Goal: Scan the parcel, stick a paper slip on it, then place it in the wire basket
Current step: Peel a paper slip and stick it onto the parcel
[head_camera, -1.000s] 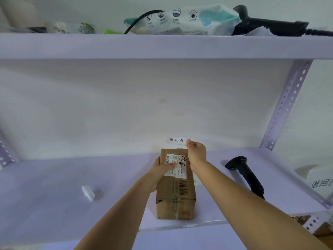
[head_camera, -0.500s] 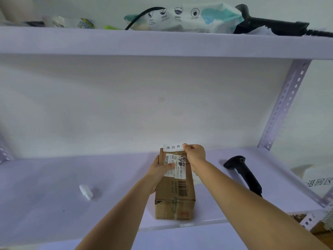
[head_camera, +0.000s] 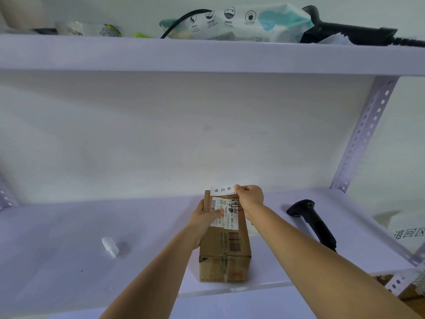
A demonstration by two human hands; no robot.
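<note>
A long brown cardboard parcel (head_camera: 226, 249) lies on the pale shelf (head_camera: 57, 249), with a white shipping label and barcodes on its top. My left hand (head_camera: 204, 221) grips its left side, thumb on the label. My right hand (head_camera: 249, 196) pinches a white paper slip (head_camera: 222, 189) with black characters and holds it at the parcel's far end, touching the top edge. No wire basket is in view.
A black handheld scanner (head_camera: 312, 223) lies on the shelf to the right of the parcel. A small white cap-like object (head_camera: 110, 247) sits to the left. The upper shelf (head_camera: 207, 54) carries a wipes pack, a cable and another black scanner. A perforated post (head_camera: 365, 132) rises at right.
My right hand has brought the paper slip down and left onto the parcel's far end. My left hand has stayed on the parcel.
</note>
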